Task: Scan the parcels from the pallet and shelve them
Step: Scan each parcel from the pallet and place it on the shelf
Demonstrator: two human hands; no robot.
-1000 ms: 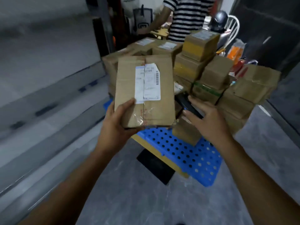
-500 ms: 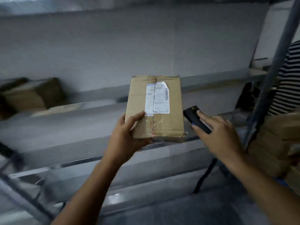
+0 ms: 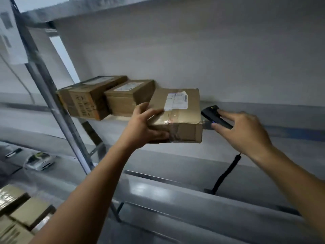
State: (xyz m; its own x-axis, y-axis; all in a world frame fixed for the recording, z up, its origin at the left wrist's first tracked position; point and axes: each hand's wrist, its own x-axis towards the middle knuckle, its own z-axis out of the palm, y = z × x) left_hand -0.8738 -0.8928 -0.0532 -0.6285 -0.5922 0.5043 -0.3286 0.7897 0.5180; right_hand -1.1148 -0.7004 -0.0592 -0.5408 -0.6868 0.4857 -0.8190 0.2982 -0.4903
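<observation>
My left hand (image 3: 143,125) grips the near left corner of a flat brown parcel (image 3: 177,110) with a white label on top. The parcel lies level at the front edge of a grey metal shelf (image 3: 263,120), right of two brown boxes; whether it rests on the shelf is unclear. My right hand (image 3: 242,132) holds a black scanner (image 3: 213,114) just right of the parcel, with a black cord hanging from the wrist. The pallet is out of view.
Two cardboard boxes (image 3: 88,101) (image 3: 130,97) stand side by side on the same shelf, left of the parcel. A slanted metal upright (image 3: 52,106) runs down the left. More parcels (image 3: 21,213) lie on a lower level at bottom left. Another shelf board (image 3: 123,6) spans overhead.
My view has swung from the pallet to the rack. My left hand has carried the parcel up beside the two boxes and tipped it flat. The scanner hand has followed on its right.
</observation>
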